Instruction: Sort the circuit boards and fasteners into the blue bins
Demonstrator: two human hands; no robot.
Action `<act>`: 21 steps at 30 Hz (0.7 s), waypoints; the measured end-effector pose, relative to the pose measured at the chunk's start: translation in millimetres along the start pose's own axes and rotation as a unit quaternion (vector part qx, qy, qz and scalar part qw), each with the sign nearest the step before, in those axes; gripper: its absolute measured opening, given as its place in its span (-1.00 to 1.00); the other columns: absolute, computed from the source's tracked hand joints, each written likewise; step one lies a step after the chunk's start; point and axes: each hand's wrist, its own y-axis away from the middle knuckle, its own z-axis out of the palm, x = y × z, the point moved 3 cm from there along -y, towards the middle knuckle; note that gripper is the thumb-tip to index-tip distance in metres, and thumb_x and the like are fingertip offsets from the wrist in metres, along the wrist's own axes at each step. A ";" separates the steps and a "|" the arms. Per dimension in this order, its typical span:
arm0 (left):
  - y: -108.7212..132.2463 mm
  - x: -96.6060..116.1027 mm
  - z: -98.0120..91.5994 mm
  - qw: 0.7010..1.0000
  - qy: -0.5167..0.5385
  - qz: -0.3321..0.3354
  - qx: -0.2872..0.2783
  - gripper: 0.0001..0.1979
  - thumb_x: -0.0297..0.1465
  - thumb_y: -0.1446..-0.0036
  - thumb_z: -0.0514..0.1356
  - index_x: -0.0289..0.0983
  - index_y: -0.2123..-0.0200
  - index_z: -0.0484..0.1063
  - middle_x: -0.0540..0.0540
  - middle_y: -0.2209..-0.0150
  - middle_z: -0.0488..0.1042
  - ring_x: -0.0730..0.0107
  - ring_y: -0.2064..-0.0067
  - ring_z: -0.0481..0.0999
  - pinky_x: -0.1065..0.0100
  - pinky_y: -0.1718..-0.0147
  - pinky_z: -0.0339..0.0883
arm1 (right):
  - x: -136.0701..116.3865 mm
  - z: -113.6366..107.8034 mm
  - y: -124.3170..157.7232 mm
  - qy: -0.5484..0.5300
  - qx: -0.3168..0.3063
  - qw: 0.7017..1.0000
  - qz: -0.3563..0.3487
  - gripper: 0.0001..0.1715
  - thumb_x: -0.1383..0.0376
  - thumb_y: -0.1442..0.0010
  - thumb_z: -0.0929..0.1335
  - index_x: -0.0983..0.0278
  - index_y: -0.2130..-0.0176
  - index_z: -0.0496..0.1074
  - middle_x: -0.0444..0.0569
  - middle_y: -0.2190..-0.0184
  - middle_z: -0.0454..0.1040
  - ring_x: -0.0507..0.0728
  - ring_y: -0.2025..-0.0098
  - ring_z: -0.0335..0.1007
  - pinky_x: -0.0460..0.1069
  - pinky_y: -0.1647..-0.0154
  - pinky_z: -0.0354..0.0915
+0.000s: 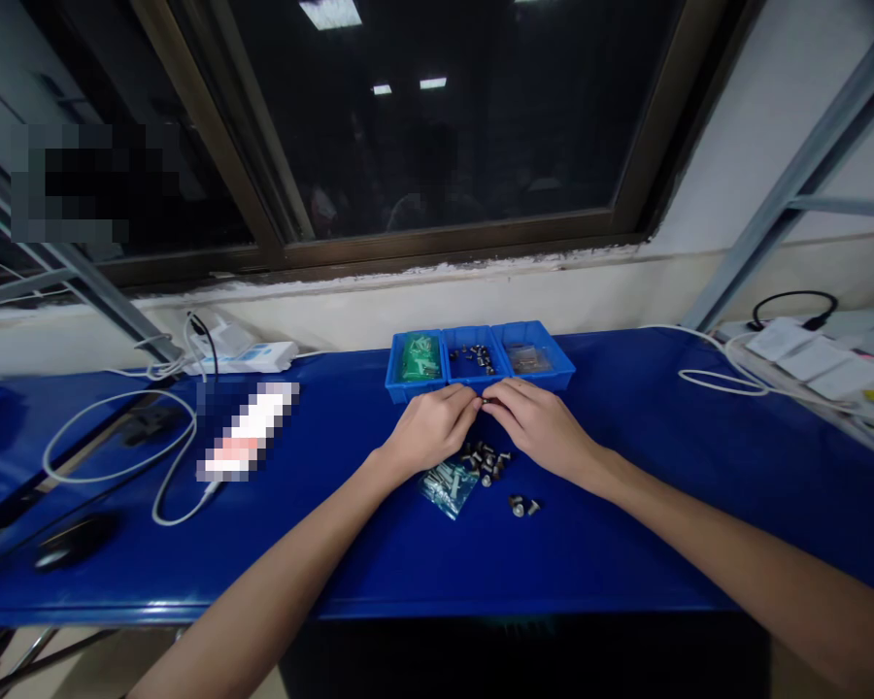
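Note:
My left hand (437, 427) and my right hand (543, 419) meet just in front of the blue bins, fingertips pinched together. Between them shows a small dark metal fastener (487, 401); its exact kind is too small to make out. Several loose short screws (486, 461) with broad heads lie in a pile below the hands. A few more screws (521, 506) rest nearer the front edge. By my left wrist is a clear plastic bag (450, 488) of silver pins or screws, partly covered by that hand.
Three joined blue bins (481, 383) hold a green bag (420, 358), small dark hardware (483, 356) and a clear bag (530, 359). To the left are a blurred-out phone-like object (252, 432) on a white cable, a power strip (262, 357) and a black mouse (77, 541). White adapters (808, 354) lie at right.

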 end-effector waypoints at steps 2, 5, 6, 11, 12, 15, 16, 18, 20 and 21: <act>0.5 0.6 -0.9 1.000 0.001 -0.003 0.008 -0.75 -0.35 -0.39 -0.06 -0.30 0.24 0.36 -0.07 0.34 0.44 0.42 0.37 0.44 0.36 0.39 0.34 | 1.6 0.4 -0.6 -0.013 0.002 1.000 0.005 -0.77 0.29 -0.40 0.20 0.23 0.12 0.41 0.04 0.18 0.51 0.20 0.11 0.44 0.11 0.09 0.36; 1.5 0.2 -2.0 0.999 0.017 -0.022 0.042 -0.80 -0.32 -0.34 0.03 -0.28 0.08 0.34 -0.07 0.28 0.47 0.43 0.37 0.46 0.38 0.42 0.35 | 5.4 1.5 -1.8 -0.037 0.006 0.999 0.025 -0.77 0.30 -0.39 0.19 0.23 0.13 0.41 0.03 0.19 0.52 0.19 0.14 0.46 0.10 0.12 0.36; 1.7 0.1 -2.0 0.998 0.025 -0.025 0.051 -0.79 -0.32 -0.34 0.04 -0.28 0.05 0.33 -0.07 0.26 0.48 0.43 0.35 0.47 0.38 0.42 0.36 | 6.5 1.7 -2.1 -0.047 0.007 0.998 0.033 -0.78 0.30 -0.39 0.19 0.23 0.14 0.41 0.02 0.21 0.52 0.18 0.16 0.46 0.09 0.13 0.35; 1.6 0.4 -0.2 0.998 0.042 0.002 0.053 -0.81 -0.33 -0.39 0.00 -0.27 0.12 0.35 -0.09 0.19 0.49 0.42 0.25 0.51 0.36 0.30 0.42 | 6.9 2.2 -3.1 -0.097 0.002 0.994 0.041 -0.75 0.34 -0.39 0.17 0.23 0.24 0.39 -0.04 0.34 0.49 0.12 0.30 0.43 0.02 0.26 0.30; 1.5 0.0 0.2 0.998 0.043 0.005 0.050 -0.81 -0.33 -0.39 0.00 -0.28 0.13 0.35 -0.09 0.19 0.49 0.41 0.23 0.51 0.34 0.27 0.43 | 6.4 2.6 -3.3 -0.106 -0.003 0.994 0.037 -0.74 0.36 -0.39 0.16 0.23 0.25 0.38 -0.05 0.35 0.48 0.11 0.31 0.42 0.01 0.27 0.29; 1.3 -1.3 0.9 0.998 0.042 0.006 0.049 -0.79 -0.33 -0.40 -0.02 -0.28 0.16 0.36 -0.10 0.20 0.48 0.39 0.22 0.51 0.33 0.26 0.44 | 5.8 4.0 -3.6 -0.115 -0.013 0.993 0.028 -0.76 0.39 -0.37 0.16 0.23 0.23 0.36 -0.04 0.31 0.48 0.11 0.27 0.42 0.01 0.25 0.29; 1.2 -1.5 1.0 0.998 0.040 0.007 0.049 -0.78 -0.32 -0.40 -0.03 -0.29 0.16 0.36 -0.11 0.20 0.48 0.39 0.23 0.51 0.33 0.26 0.45 | 5.9 4.5 -3.3 -0.108 -0.013 0.994 0.028 -0.78 0.38 -0.37 0.17 0.23 0.22 0.36 -0.04 0.29 0.48 0.11 0.26 0.43 0.01 0.23 0.30; 1.0 -1.0 1.2 0.998 0.038 0.011 0.050 -0.76 -0.31 -0.41 -0.04 -0.29 0.14 0.36 -0.11 0.21 0.48 0.39 0.24 0.52 0.32 0.27 0.45 | 5.7 4.8 -1.9 -0.082 -0.015 0.996 0.029 -0.80 0.35 -0.37 0.19 0.23 0.23 0.37 -0.03 0.29 0.48 0.13 0.24 0.43 0.03 0.21 0.30; 0.7 -0.3 0.7 0.998 0.035 0.011 0.053 -0.75 -0.31 -0.41 -0.05 -0.29 0.12 0.36 -0.12 0.21 0.49 0.38 0.24 0.52 0.32 0.26 0.46 | 4.2 4.2 -0.2 -0.052 -0.023 0.998 0.025 -0.77 0.32 -0.38 0.19 0.24 0.27 0.38 -0.03 0.32 0.46 0.14 0.25 0.42 0.04 0.21 0.30; 0.6 -0.2 0.2 0.998 0.035 0.007 0.058 -0.75 -0.31 -0.41 -0.05 -0.29 0.11 0.36 -0.13 0.20 0.49 0.38 0.23 0.52 0.31 0.25 0.46 | 3.0 3.2 0.1 -0.035 -0.026 0.999 0.021 -0.74 0.31 -0.39 0.18 0.24 0.28 0.38 -0.02 0.33 0.46 0.14 0.25 0.41 0.04 0.21 0.30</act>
